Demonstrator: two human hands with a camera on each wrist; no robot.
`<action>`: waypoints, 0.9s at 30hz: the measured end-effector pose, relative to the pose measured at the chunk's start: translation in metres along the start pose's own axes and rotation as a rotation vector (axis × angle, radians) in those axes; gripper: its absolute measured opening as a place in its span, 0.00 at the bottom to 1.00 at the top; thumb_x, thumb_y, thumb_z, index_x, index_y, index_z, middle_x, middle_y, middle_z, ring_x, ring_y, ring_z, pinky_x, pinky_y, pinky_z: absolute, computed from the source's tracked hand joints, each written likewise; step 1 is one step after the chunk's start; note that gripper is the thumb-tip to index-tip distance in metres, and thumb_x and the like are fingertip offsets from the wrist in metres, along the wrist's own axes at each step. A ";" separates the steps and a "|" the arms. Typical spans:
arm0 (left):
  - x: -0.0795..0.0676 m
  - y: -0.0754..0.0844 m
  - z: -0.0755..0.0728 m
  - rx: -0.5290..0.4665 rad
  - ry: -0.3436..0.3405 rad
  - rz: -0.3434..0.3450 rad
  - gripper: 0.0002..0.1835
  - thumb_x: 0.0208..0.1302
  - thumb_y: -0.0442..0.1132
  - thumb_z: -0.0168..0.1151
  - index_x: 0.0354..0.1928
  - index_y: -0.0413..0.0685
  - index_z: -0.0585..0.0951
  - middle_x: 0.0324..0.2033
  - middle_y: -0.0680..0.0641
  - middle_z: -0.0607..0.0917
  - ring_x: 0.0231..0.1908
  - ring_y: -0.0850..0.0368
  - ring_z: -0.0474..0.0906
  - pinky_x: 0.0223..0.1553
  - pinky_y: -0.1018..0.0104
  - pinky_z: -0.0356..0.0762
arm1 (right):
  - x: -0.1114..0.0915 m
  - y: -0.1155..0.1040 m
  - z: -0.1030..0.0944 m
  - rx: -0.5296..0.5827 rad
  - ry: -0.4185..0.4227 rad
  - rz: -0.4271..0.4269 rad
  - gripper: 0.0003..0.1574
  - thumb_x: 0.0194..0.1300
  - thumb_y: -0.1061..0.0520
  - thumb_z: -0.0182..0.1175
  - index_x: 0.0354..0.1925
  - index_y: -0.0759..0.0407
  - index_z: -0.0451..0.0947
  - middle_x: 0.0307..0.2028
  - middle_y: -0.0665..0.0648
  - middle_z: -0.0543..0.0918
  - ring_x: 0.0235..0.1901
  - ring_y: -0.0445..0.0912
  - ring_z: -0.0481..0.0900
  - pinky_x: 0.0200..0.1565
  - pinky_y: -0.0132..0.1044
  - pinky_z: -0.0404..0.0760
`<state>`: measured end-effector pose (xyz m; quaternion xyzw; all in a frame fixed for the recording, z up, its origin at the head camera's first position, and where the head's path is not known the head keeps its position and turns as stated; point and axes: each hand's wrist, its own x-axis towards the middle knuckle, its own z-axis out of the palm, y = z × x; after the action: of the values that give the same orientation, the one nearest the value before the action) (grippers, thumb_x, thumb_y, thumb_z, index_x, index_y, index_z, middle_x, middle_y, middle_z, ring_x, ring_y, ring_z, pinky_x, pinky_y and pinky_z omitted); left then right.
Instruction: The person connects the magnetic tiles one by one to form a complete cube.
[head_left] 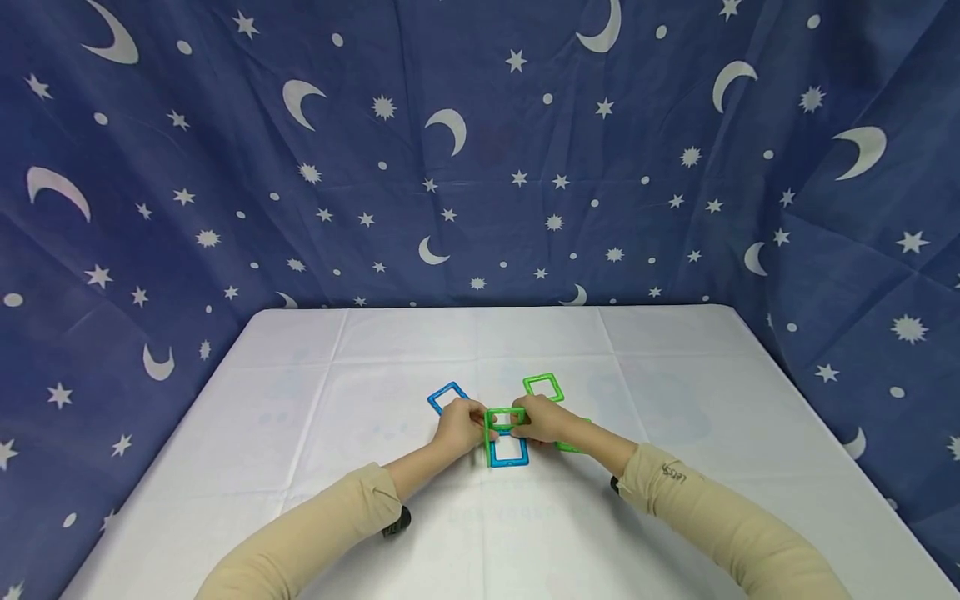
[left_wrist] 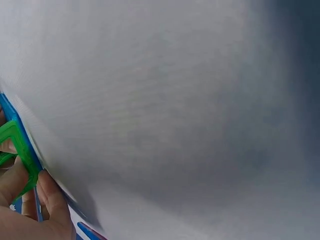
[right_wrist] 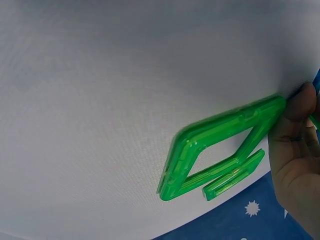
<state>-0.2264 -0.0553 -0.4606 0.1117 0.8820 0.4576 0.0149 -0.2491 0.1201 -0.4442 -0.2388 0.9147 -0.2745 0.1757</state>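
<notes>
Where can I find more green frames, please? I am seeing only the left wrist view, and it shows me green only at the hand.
Observer: In the head view, one green frame lies on the table, just beyond the right hand.
Operator: Thank you. Is there also another one?
Observer: Yes, a second green frame is partly hidden by the right forearm.
Operator: And the right hand, at which side of the build is it?
Observer: It is at the right side of the green-and-blue build, opposite the left hand.
</notes>
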 end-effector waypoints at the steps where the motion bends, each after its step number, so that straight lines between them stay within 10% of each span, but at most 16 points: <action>1: 0.001 0.001 0.000 0.005 0.001 0.002 0.11 0.43 0.29 0.75 0.30 0.32 0.83 0.25 0.40 0.86 0.23 0.59 0.79 0.26 0.74 0.76 | 0.000 0.000 -0.001 0.000 -0.002 -0.005 0.06 0.61 0.63 0.62 0.28 0.62 0.74 0.16 0.54 0.77 0.13 0.41 0.72 0.18 0.26 0.69; 17: -0.004 -0.003 -0.018 -0.134 -0.175 0.060 0.12 0.57 0.24 0.60 0.44 0.29 0.81 0.40 0.34 0.85 0.40 0.43 0.84 0.35 0.67 0.84 | 0.000 0.005 0.001 0.046 -0.005 0.013 0.06 0.61 0.61 0.62 0.32 0.61 0.74 0.18 0.54 0.77 0.13 0.41 0.73 0.16 0.29 0.73; 27: -0.008 -0.006 -0.025 -0.049 -0.155 0.110 0.09 0.56 0.27 0.65 0.41 0.35 0.83 0.35 0.40 0.86 0.33 0.52 0.83 0.31 0.74 0.80 | -0.004 0.007 -0.007 0.082 -0.048 0.019 0.14 0.61 0.64 0.62 0.45 0.64 0.73 0.19 0.57 0.78 0.15 0.44 0.76 0.19 0.32 0.78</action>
<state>-0.2226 -0.0806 -0.4518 0.1948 0.8593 0.4691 0.0607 -0.2513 0.1300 -0.4425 -0.2294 0.9004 -0.3042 0.2099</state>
